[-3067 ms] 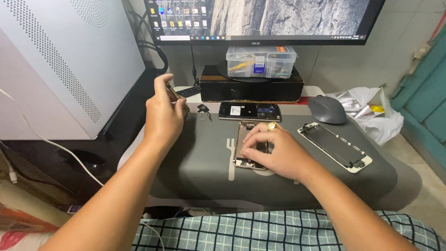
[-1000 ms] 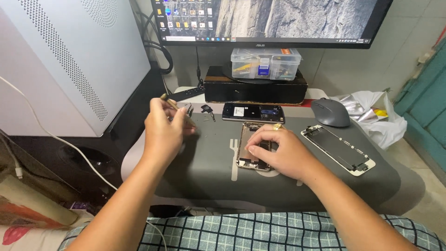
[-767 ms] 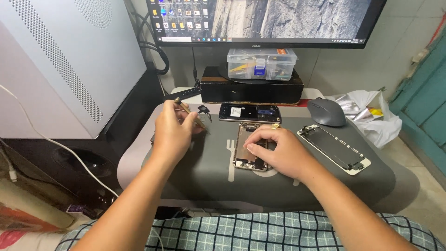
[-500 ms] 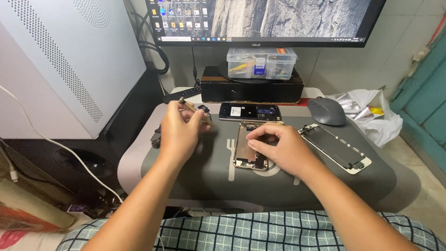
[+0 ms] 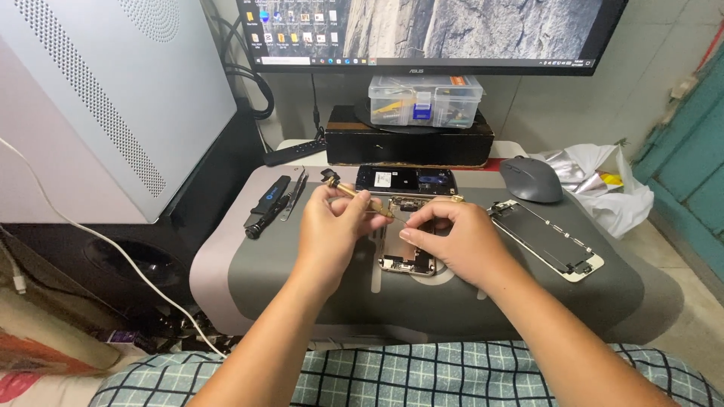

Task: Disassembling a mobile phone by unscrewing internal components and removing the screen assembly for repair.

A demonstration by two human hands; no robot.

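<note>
An opened phone body (image 5: 407, 260) lies on the grey work mat (image 5: 302, 294) in front of me. My right hand (image 5: 452, 241) rests on it, fingers curled over its upper half, pinning it down. My left hand (image 5: 332, 226) grips a brass-coloured screwdriver (image 5: 360, 200), its tip angled down toward the top of the phone body. Most of the phone's inside is hidden under my right hand.
A detached white-framed screen (image 5: 549, 241) lies at the right, a dark phone (image 5: 407, 181) and a grey mouse (image 5: 532, 179) behind. Black tools and tweezers (image 5: 275, 203) lie at the left. A black box with a clear parts case (image 5: 426, 100) stands under the monitor (image 5: 430, 30).
My left hand has come from the tools at the back left to the phone, bringing the screwdriver with it. My right hand has stayed on the phone body.
</note>
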